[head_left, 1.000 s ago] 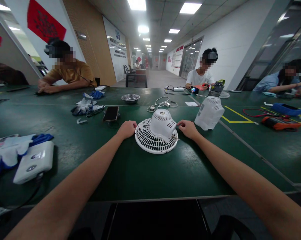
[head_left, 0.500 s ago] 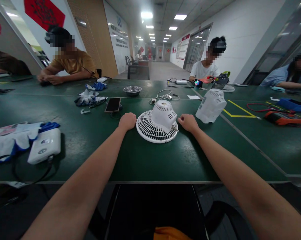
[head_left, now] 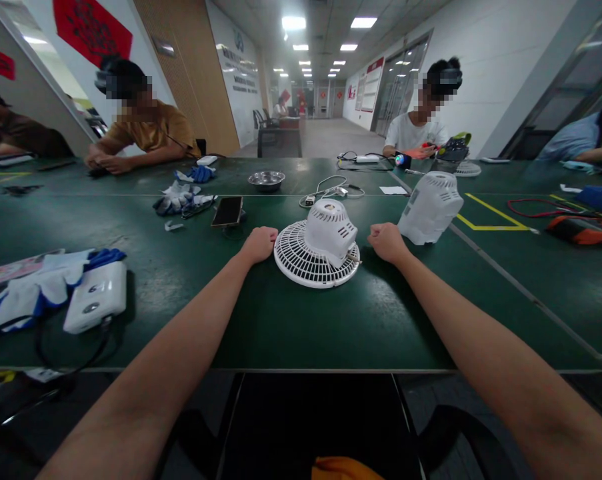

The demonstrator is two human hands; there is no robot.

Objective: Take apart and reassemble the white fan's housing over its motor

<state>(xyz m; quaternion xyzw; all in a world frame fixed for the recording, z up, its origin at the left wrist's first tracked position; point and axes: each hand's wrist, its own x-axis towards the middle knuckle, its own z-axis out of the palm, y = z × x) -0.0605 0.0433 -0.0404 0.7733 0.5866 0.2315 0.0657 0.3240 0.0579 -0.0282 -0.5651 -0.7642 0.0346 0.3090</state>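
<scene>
A white fan grille point(head_left: 301, 270) lies flat on the green table in front of me. On top of it sits a white vented motor housing point(head_left: 329, 230). To its left, my left hand point(head_left: 259, 245) rests on the table, fingers curled in, close beside the grille's rim. My right hand point(head_left: 388, 242) is a loose fist on the table, a small gap away from the grille's right side. I see nothing held in either hand. Just beyond my right hand stands a taller white plastic housing point(head_left: 429, 210).
A phone point(head_left: 227, 211), gloves point(head_left: 178, 199) and a metal bowl point(head_left: 266, 180) lie left of centre. A white cable point(head_left: 325, 193) is behind the fan part. A white power bank point(head_left: 95, 297) with a cord sits at left. An orange-black meter point(head_left: 583, 230) lies right. People sit across the table.
My right hand has drawn away to the right from the grille and its fingers have curled in. My left hand stays beside the rim. The view has shifted slightly.
</scene>
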